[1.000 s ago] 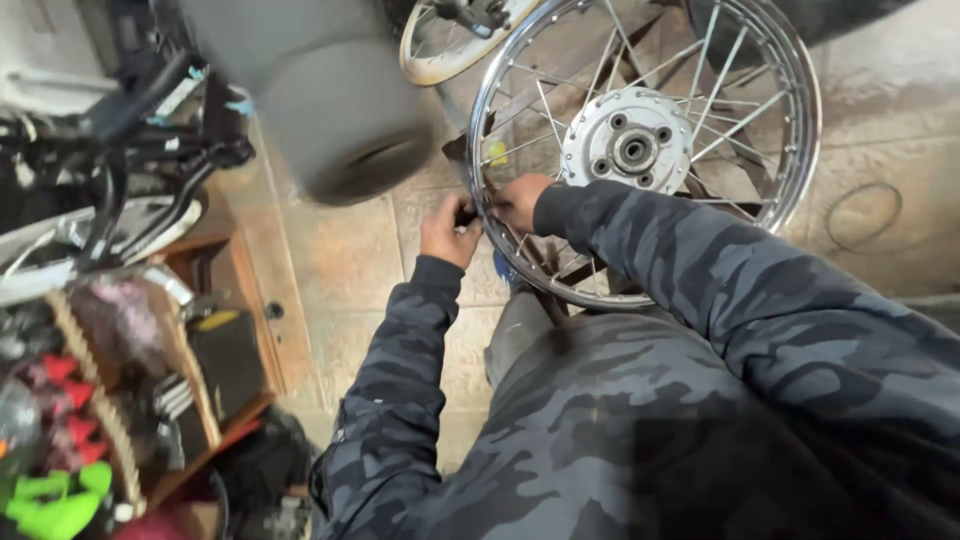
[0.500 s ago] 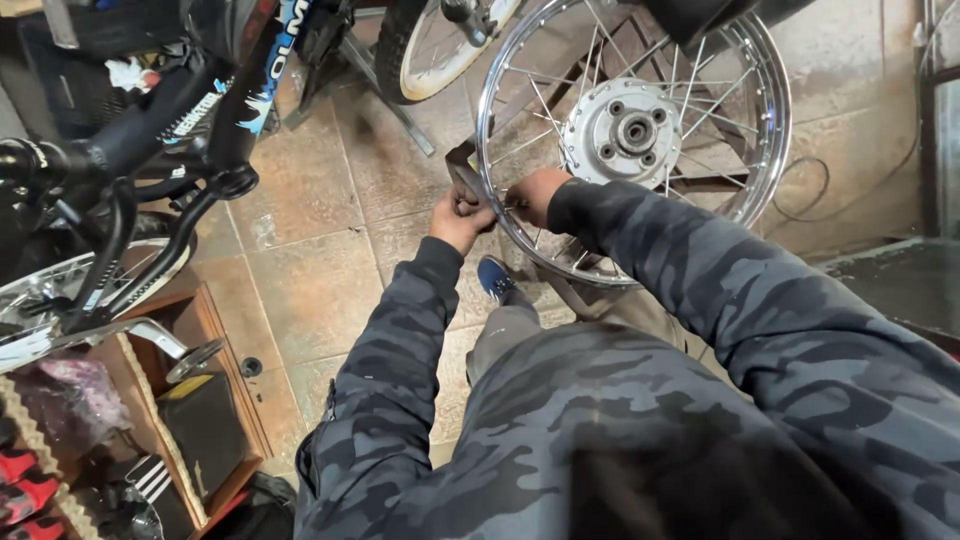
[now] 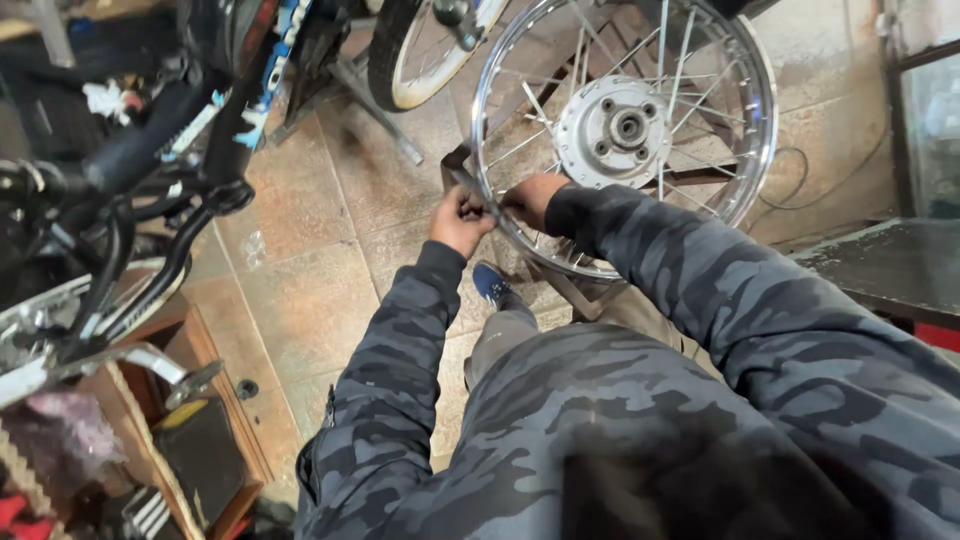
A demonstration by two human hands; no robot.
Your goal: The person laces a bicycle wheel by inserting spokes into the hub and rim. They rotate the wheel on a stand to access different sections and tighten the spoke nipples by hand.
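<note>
Both hands are meeting at the wheel's near-left edge: our left hand point(image 3: 461, 218) is gripping a small tool on the chrome rim point(image 3: 760, 150), our right hand point(image 3: 530, 197) is pinching the spokes point(image 3: 690, 75) beside it. We're seeing the wheel sitting lower and more central than before.

Brown tiled floor point(image 3: 300, 260), wooden crate point(image 3: 215, 400) at left, dark workbench point(image 3: 880, 270) at right

Chrome-silver spoked wheel point(image 3: 625, 130); grey-and-black camouflage sleeves point(image 3: 400, 350); blue shoe point(image 3: 492, 285); brown-tan floor tiles point(image 3: 310, 290); possibly cream-walled tyre point(image 3: 420, 60).
</note>
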